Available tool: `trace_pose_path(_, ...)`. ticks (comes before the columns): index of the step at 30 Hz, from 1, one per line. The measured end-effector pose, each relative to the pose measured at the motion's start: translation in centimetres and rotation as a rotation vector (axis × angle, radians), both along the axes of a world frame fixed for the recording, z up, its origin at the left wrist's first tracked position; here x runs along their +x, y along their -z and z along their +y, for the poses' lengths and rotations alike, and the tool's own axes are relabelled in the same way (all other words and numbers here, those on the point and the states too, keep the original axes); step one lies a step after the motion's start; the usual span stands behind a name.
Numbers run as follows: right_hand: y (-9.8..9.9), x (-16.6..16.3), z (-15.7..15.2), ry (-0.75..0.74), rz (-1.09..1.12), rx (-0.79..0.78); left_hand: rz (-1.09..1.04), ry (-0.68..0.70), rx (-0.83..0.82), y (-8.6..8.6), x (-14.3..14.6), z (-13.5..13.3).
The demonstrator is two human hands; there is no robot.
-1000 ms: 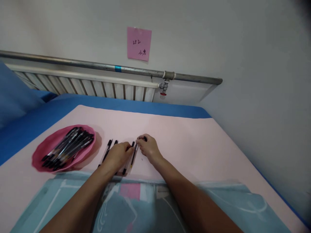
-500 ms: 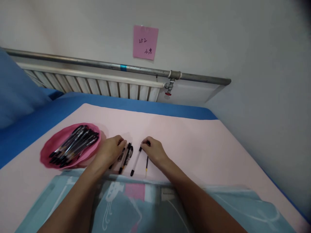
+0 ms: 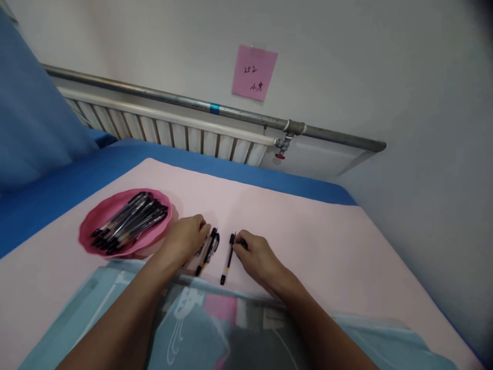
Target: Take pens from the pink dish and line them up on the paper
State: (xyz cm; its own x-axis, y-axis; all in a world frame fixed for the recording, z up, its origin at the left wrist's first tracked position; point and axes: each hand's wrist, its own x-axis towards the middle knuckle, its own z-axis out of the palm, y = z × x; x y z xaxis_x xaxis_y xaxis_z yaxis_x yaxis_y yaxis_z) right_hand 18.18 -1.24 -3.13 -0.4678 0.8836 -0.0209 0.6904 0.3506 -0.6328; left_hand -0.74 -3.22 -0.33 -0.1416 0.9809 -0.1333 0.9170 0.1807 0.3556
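Note:
My right hand (image 3: 256,251) is closed, with a small black pen part (image 3: 244,242) between its fingers; its exact shape is mostly covered. Just left of those fingertips lies a clear-barrelled pen (image 3: 228,262), its dark refill with a yellow band showing along the barrel and a black end towards me. My left hand (image 3: 188,237) has its fingers curled together, and what they hold, if anything, is hidden. Beside its fingertips a second pen (image 3: 205,254) lies next to a black pen cap with a clip (image 3: 215,241). More pen parts are partly covered by the left hand.
A pink oval basket (image 3: 87,231) at the left holds several black pens (image 3: 131,221). The pink-topped table (image 3: 300,231) has a blue border. Patterned teal cloth (image 3: 192,329) lies along the near edge. Behind are a radiator (image 3: 173,136), a pipe (image 3: 154,94) and a pink note (image 3: 254,72).
The refill that lay apart right of the clear barrel now shows along the barrel. My right hand has moved slightly nearer to me. The whole view has shifted and tilted.

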Motion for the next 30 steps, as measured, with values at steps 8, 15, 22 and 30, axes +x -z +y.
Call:
trace_pose_path(8, 0.5, -0.6, -0.2, -0.039, 0.021, 0.043, 0.008, 0.008, -0.001, 0.1, 0.0, -0.1)
trace_pose_path(15, 0.5, -1.4, -0.9, -0.119, 0.038, 0.062, 0.016, 0.007, -0.009, 0.4, 0.0, 0.0)
trace_pose_path(22, 0.4, -1.3, -0.8, -0.099, 0.049, 0.015, 0.025, 0.004, -0.012, 0.1, 0.1, 0.0)
trace_pose_path(30, 0.0, -1.3, -1.1, -0.102, 0.159, -0.135, 0.018, -0.006, -0.022, 0.0, 0.0, -0.1)
